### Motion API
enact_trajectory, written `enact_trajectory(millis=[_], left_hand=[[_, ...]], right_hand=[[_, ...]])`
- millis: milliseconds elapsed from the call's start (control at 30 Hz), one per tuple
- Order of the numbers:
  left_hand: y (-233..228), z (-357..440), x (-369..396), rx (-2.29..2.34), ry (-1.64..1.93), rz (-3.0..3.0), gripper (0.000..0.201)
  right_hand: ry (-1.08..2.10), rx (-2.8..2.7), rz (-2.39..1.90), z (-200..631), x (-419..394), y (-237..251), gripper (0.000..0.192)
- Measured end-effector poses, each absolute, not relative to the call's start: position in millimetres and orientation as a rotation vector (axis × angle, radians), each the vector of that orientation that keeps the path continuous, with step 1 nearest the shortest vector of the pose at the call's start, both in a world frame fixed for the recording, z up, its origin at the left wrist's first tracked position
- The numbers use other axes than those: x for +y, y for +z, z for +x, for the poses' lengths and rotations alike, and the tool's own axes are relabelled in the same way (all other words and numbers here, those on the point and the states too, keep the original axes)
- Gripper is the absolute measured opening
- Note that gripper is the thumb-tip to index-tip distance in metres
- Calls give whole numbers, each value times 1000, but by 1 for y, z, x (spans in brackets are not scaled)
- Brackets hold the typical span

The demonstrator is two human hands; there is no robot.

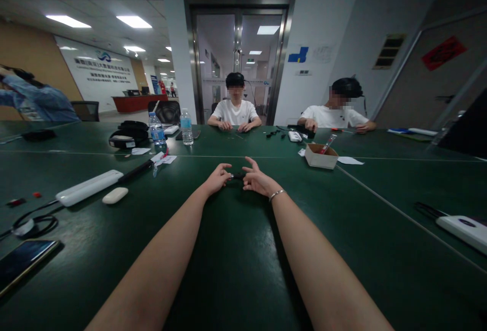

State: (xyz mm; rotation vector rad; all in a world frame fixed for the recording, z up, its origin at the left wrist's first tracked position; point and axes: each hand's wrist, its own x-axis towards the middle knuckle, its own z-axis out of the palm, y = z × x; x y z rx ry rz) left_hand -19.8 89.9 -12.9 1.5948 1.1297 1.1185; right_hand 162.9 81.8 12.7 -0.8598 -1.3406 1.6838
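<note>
Both arms reach forward over the dark green table (236, 270). Between the hands is a small black object with a silvery end (238, 176); its exact kind is too small to make out. My left hand (217, 180) pinches the silvery end between thumb and fingers. The black end is in the closed fingers of my right hand (261, 181), whose index finger points up and away. A metal bracelet (276, 195) circles the right wrist.
To the left lie a white power bank (89, 187), an oval white case (115, 195), a phone (26, 262) and two water bottles (186, 127). A small box (320, 156) stands ahead right. Two people (235, 110) sit opposite, and a white device (464, 232) lies far right.
</note>
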Motion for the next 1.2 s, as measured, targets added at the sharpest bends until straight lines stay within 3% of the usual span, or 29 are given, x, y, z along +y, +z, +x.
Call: enact_trajectory(millis=[67,233,367,433,500,567,767,933,1067,1200], left_hand=[[-12,-20,89,1126,1115,1597,35],[-12,-20,89,1136,1116,1590,35],[-12,-20,89,1138,1111,1593,34],[-12,-20,89,1140,1113,1601,34],[-12,-20,89,1142,1116,1604,34],[-12,-20,90,1139,1112,1602,34],[-15,-21,91,1129,1122,1603,35],[-12,-21,89,1136,1119,1587,35],[-11,-20,89,1144,1119,1575,34],[-12,-20,89,1134,1122,1579,34]], right_hand=[[1722,-1286,-869,164,83,12,70],[1714,-1225,-989,156,87,10,33],[1716,-1274,-1046,154,85,12,25],[1701,-1301,-997,157,83,13,33],[1710,-1305,-917,160,81,14,57],[1729,-1281,-881,163,81,13,68],[1687,-1227,-1009,154,86,10,25],[1662,-1340,-1067,153,85,11,20],[1696,-1288,-898,159,80,13,52],[1709,-1226,-943,158,82,12,31]])
